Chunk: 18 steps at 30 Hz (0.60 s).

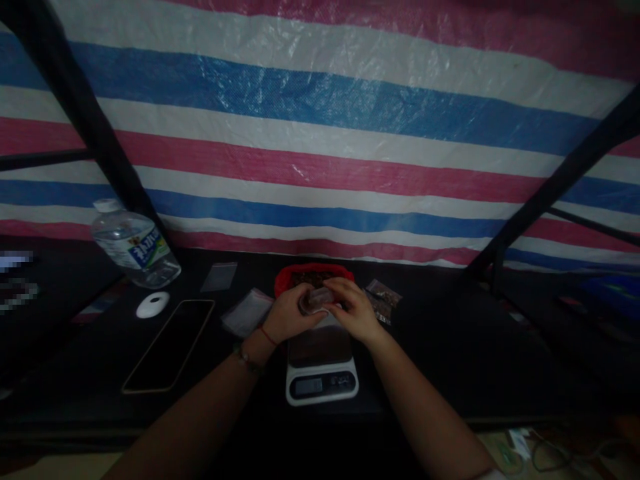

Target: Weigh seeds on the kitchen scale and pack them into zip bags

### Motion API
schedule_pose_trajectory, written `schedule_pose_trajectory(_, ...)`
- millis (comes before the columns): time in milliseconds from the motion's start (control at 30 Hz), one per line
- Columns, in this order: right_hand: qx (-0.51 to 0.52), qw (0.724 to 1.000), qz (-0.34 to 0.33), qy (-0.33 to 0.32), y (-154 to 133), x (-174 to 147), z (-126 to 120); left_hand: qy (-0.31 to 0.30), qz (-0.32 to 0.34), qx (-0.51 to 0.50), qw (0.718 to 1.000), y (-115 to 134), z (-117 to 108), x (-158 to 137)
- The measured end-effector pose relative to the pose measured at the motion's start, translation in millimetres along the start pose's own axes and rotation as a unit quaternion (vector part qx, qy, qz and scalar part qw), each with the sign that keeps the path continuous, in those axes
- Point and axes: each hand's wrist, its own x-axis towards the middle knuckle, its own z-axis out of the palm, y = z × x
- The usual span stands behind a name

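Both of my hands meet over the digital kitchen scale (pixel 323 387), which has a white body and a dark platform. Between them is what looks like a small clear plastic bag (pixel 318 299), its mouth rounded; dim light hides what is inside. My left hand (pixel 293 313) grips its left side, fingers curled round it. My right hand (pixel 355 310) pinches it from the right with thumb and fingers. Just behind the hands lies a red bag (pixel 285 275) holding brown pieces. Clear empty bags (pixel 247 312) lie beside my left wrist; a filled clear bag (pixel 384 301) lies right of my right hand.
On the left stand a large water bottle (pixel 135 243), a white oval mouse-like object (pixel 153 305) and a phone (pixel 170 345). Another flat clear bag (pixel 219 277) lies behind them. Dark metal posts (pixel 530 200) flank the black table, with a striped plastic sheet (pixel 320 160) behind.
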Motion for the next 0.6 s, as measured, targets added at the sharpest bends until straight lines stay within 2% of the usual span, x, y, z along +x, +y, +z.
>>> schedule_pose_trajectory(200, -0.003, 0.999, 0.033, -0.039, 2, 3, -4, 0.053, -0.023, -0.037, 0.998, -10, -5, 4)
schedule_pose_trajectory(267, -0.002, 0.998, 0.055, -0.043, 1, 4, -4, 0.094, -0.031, -0.062, 0.993, -15, -8, 6)
schedule_pose_trajectory(333, -0.001, 0.994, 0.07, -0.085, 0, 4, -4, 0.149, -0.037, -0.125, 0.98, -21, -12, 9)
schedule_pose_trajectory(400, -0.006, 0.984, 0.074, -0.161, 0, 3, -2, 0.197, -0.047, -0.248, 0.948, -25, -15, 11)
schedule_pose_trajectory(467, -0.021, 0.97, 0.071, -0.231, 3, 1, 1, 0.195, -0.074, -0.407, 0.889, -26, -20, 12)
schedule_pose_trajectory(533, -0.033, 0.963, 0.075, -0.255, 6, -1, 2, 0.125, -0.113, -0.541, 0.824, -26, -25, 10)
schedule_pose_trajectory(600, -0.03, 0.969, 0.079, -0.231, 8, -1, 1, 0.027, -0.129, -0.599, 0.79, -24, -30, 7)
